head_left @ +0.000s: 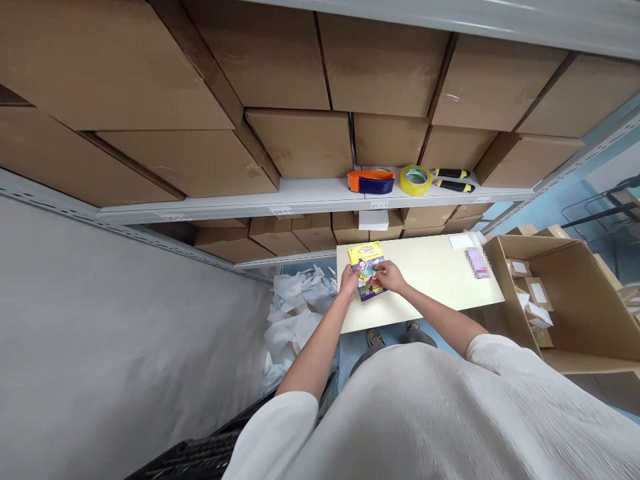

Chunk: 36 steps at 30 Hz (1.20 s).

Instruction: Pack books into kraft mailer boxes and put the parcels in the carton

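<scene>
A book with a yellow and purple illustrated cover (367,285) is over the left end of the cream table (425,287); whether it rests on the top or is lifted slightly I cannot tell. At its left edge, my left hand (349,281) is closed around the side. My right hand (393,277) reaches over the right part of the cover with thumb and fingers pinched together. Anything between those fingertips is too small to make out.
Cardboard boxes (300,143) fill the shelves ahead. An orange-and-blue tape dispenser (371,181), yellow tape roll (415,180) and utility knives (454,186) lie on the shelf edge. An open carton (580,300) with small parcels stands right; crumpled white packaging (295,320) lies left.
</scene>
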Each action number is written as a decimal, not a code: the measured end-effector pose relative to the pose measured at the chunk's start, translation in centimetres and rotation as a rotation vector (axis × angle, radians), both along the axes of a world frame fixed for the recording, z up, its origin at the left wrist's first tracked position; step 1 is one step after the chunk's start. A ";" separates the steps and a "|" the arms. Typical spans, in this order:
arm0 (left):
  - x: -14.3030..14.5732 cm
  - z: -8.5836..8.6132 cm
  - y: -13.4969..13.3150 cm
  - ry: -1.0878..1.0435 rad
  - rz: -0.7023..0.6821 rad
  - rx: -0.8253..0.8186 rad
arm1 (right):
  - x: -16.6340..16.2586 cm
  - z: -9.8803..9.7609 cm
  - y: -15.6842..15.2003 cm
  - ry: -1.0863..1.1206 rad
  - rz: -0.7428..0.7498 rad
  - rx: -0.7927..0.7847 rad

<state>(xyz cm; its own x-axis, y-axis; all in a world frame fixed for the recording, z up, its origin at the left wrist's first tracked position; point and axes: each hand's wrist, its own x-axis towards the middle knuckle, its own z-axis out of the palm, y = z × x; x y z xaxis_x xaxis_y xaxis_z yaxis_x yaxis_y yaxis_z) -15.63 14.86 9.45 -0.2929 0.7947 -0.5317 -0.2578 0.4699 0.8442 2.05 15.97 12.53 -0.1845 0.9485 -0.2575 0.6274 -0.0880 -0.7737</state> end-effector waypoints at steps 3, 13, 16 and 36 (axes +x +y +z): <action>-0.6 -0.6 -0.3 -0.003 -0.005 -0.054 | 1.6 -1.3 0.1 -0.021 -0.126 -0.165; -2.0 -3.6 -1.1 0.024 -0.035 -0.139 | 0.4 -5.5 -1.2 0.170 -0.236 -0.394; -2.4 -4.8 -1.6 0.000 -0.026 -0.117 | -0.8 -6.9 -1.3 0.159 -0.293 -0.443; -4.0 -8.5 -10.2 0.950 -1.046 0.050 | 1.4 -8.8 -4.6 -0.478 0.708 -0.007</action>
